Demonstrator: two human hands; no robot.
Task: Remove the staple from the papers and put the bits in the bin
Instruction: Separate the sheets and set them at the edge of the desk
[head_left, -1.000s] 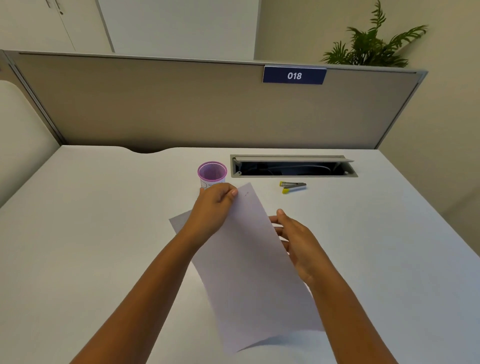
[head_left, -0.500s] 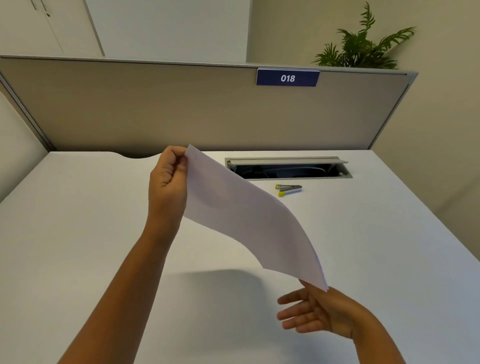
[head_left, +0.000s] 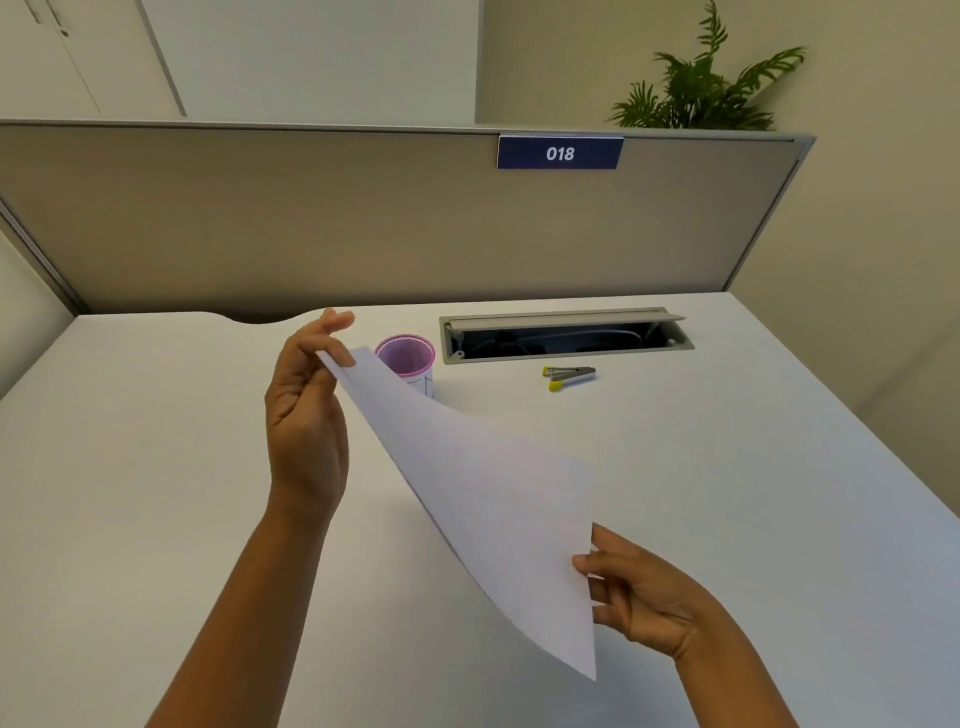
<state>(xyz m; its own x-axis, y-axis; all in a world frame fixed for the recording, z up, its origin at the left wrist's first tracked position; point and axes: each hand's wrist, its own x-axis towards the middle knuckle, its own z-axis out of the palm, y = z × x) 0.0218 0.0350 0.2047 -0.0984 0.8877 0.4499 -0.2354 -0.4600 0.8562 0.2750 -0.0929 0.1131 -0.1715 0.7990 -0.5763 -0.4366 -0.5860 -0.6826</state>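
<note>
Slanting far-left to near-right, papers (head_left: 483, 499) off desk, left hand (head_left: 306, 410) grip pinching far corner, right hand (head_left: 641, 597) pinching near edge

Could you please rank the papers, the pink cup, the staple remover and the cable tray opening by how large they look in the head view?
1. papers, though nearest the camera
2. cable tray opening
3. pink cup
4. staple remover

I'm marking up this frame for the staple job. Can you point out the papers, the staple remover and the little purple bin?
papers (head_left: 483, 483), head view, middle of the top sheet.
staple remover (head_left: 570, 375), head view, its metal body.
purple bin (head_left: 410, 347), head view, far rim.
</note>
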